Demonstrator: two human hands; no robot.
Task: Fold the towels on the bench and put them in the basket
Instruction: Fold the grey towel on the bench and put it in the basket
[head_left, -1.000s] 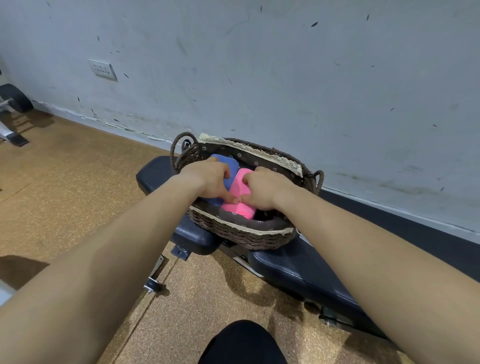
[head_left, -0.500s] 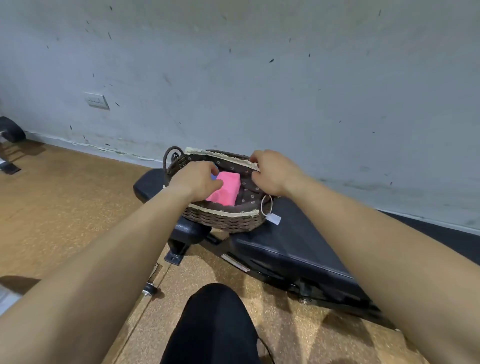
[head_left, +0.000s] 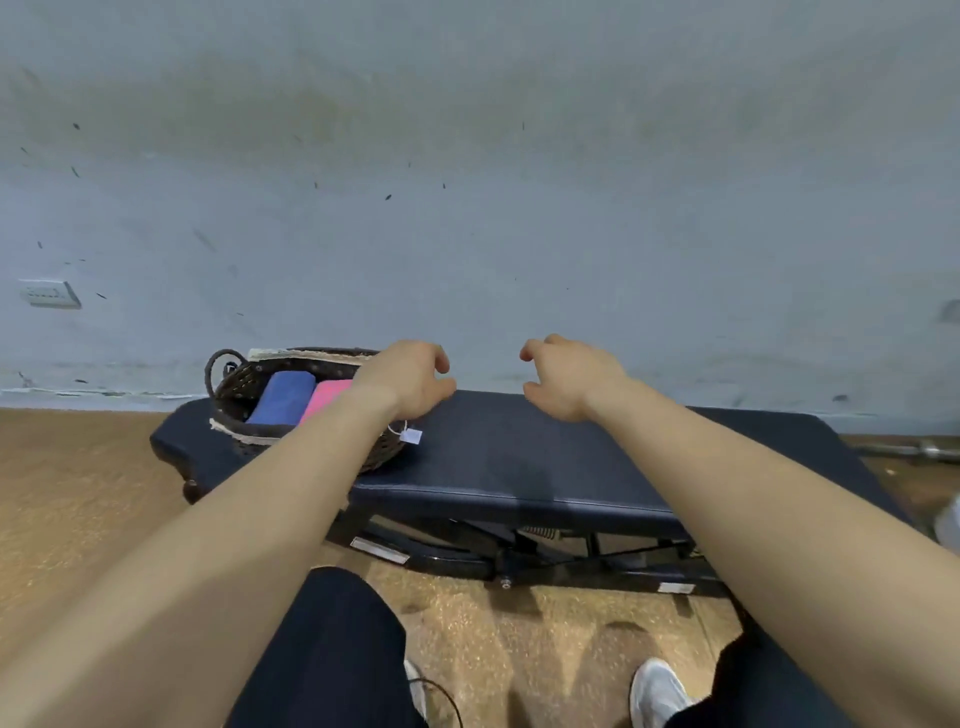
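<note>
Two rolled towels, blue towel (head_left: 280, 397) and pink towel (head_left: 327, 397), lie inside the basket (head_left: 234, 387) at the counter (head_left: 519, 457) end, so the empty, loosely curled left hand (head_left: 410, 379) and right hand (head_left: 566, 376) beside the basket need only confirm no towel remains.

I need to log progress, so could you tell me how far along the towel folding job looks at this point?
Nearly done, it seems. Done: a folded blue towel and a pink towel lie side by side in the basket at the bench's left end. In hand: nothing; the left hand and right hand hover empty above the bench. Left: no loose towel shows on the visible padding.
</note>
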